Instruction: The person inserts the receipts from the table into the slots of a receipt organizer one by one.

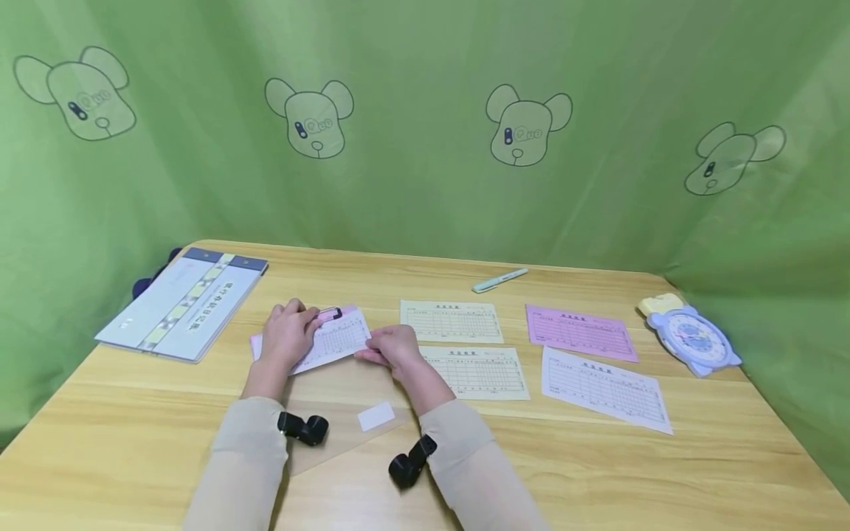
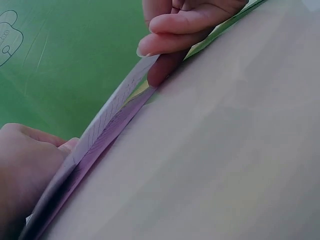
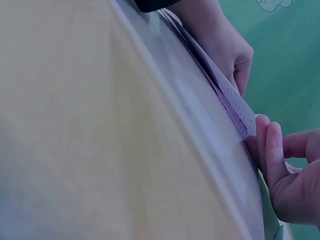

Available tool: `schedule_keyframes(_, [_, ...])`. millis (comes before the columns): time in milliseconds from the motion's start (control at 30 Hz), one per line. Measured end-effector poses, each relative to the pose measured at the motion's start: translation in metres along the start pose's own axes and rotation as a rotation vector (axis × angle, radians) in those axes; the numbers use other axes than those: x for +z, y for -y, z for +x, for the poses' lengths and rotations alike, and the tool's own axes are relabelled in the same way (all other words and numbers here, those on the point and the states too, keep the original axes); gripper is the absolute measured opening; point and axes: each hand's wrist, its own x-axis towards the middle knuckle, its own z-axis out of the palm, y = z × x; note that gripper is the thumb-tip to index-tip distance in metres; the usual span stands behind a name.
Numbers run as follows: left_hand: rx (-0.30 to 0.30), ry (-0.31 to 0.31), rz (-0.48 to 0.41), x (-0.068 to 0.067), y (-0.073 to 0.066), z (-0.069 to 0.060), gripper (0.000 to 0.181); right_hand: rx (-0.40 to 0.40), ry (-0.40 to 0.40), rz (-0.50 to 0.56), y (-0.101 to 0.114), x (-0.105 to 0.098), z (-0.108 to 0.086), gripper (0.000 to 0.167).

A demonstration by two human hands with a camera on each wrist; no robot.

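Note:
My left hand (image 1: 285, 335) grips the left part of a stack of paper slips, its thumb beside a small black-and-silver clip (image 1: 330, 314) at the upper edge. The top slip (image 1: 335, 341) is white with a printed grid; pink paper shows beneath it. My right hand (image 1: 395, 346) pinches the right end of the stack. In the left wrist view, the white slip (image 2: 107, 112) bows away from the pink slip (image 2: 95, 155), with the right hand's fingers (image 2: 172, 45) at the far end. The right wrist view shows the slips' edge (image 3: 232, 97) between both hands.
A clear folder (image 1: 332, 442) with a white label (image 1: 376, 417) lies under my forearms. To the right are yellowish slips (image 1: 451, 321), a pink slip (image 1: 581, 332), a white slip (image 1: 606, 389) and a blue dial scale (image 1: 693, 339). A pen (image 1: 499, 280) lies behind; a booklet (image 1: 182, 302) sits left.

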Motion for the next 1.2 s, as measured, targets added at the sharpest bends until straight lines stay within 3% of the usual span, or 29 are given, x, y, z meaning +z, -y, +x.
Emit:
schedule_keyframes(233, [0.005,-0.013,0.004,0.000,0.000,0.000,0.029,-0.012,-0.016,-0.037,0.001,0.002,0.005,0.020])
schedule_keyframes(833, [-0.010,0.006,0.001,0.001,0.000,0.000,0.030,-0.058,-0.105,-0.011,0.001,0.011,0.011,0.019])
schedule_keyframes(1200, [-0.013,0.007,0.002,0.002,0.000,0.000,0.030,-0.063,-0.109,-0.022,-0.001,0.012,0.014,0.018])
